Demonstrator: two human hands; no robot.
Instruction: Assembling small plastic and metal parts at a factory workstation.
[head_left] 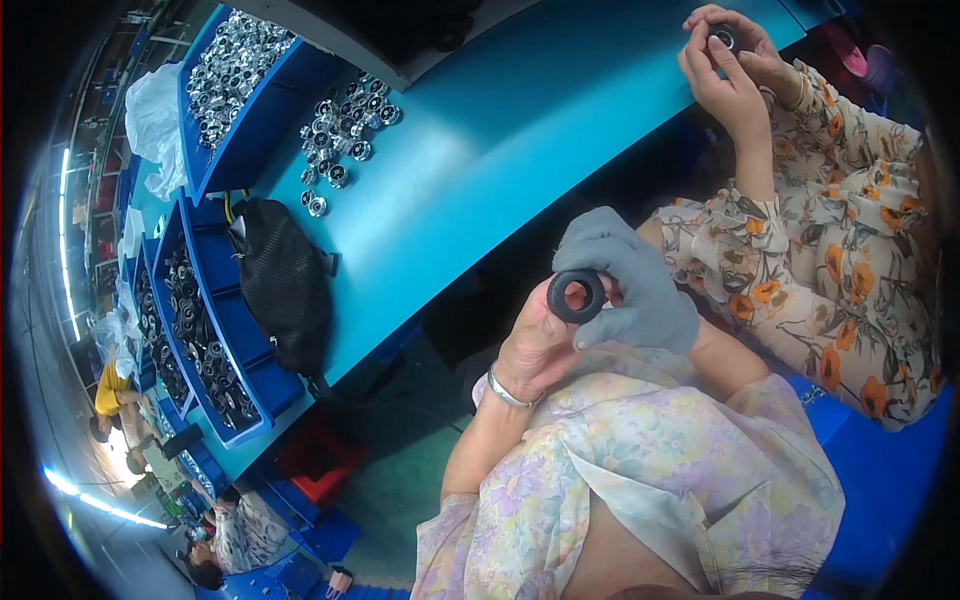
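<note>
In front of my chest, both hands hold a small black rubber tyre, its open centre facing up. My bare left hand, with a metal bangle at the wrist, grips the tyre's left side between thumb and fingers. My right hand, in a grey glove, curls around its right and upper side. The glove hides part of the tyre's edge. Beyond them on the table, a loose group of silver wheel hubs lies next to a blue bin heaped with more hubs.
A blue-green table runs diagonally ahead. Blue bins of black tyres stand at left, beside a black bag. Close on my right, a co-worker's hands hold a similar tyre. A red stool sits below the table.
</note>
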